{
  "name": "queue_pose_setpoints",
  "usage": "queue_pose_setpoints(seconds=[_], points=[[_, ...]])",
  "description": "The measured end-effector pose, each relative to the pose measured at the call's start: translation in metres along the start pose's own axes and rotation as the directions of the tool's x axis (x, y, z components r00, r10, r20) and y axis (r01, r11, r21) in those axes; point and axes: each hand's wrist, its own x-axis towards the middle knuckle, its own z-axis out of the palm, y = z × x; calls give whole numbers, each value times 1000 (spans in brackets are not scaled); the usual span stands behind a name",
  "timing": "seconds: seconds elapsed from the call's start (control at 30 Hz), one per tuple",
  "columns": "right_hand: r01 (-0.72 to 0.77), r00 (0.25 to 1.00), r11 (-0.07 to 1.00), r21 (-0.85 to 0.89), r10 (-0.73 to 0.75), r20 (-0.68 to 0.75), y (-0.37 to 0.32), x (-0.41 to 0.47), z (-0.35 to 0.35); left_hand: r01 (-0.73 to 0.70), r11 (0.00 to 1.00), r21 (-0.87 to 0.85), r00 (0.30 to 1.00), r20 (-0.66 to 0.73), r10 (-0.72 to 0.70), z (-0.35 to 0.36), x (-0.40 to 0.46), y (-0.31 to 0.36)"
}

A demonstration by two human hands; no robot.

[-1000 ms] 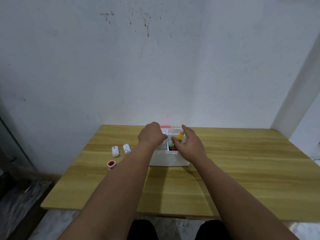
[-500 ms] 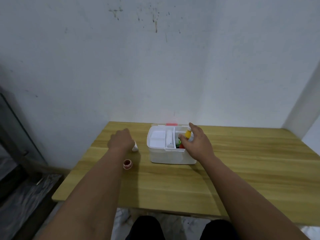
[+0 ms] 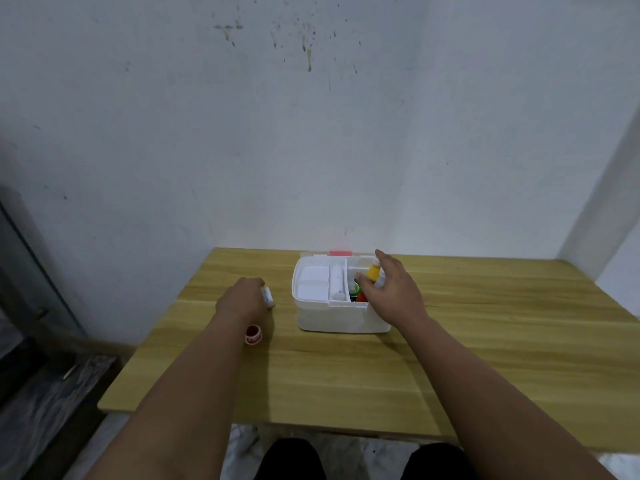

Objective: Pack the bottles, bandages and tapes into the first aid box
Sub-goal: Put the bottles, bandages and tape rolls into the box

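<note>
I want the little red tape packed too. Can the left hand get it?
Probably yes. The red tape roll lies bare on the table just beside the left hand, nothing covering it.

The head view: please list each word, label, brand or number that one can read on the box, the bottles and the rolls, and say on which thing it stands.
No text can be read in this view.
Bandage roll under the left hand: faint blue marks, too blurred to read.
Tape roll: red and white print, too small to read.
Yellow-capped bottle at the right hand: no legible label.
First aid box: plain white front; pink tab behind it shows no letters.
</note>
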Motion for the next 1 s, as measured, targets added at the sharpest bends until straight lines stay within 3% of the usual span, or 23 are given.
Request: queue_pose_setpoints(seconds=[0.17, 0.43, 0.6, 0.8, 1.0], points=[[3, 1000, 1000, 13, -3, -5, 0, 0, 0, -117, 980, 162, 992, 61, 108, 4, -1, -2], [8, 1000, 1000, 21, -7, -12, -1, -1, 0, -247, 959, 138, 965, 129, 230, -1, 5, 0], [8, 1000, 1000, 19, -8, -9, -1, -1, 0, -245, 957, 157, 961, 169, 219, -6, 10, 6], [-3, 1000, 1000, 26, 3, -11, -1, -1, 0, -263, 922, 283, 964, 109, 242, -9, 6, 9], [7, 1000, 1000, 26, -7, -10, -1, -1, 0, -220, 968, 119, 972, 116, 207, -3, 10, -1]])
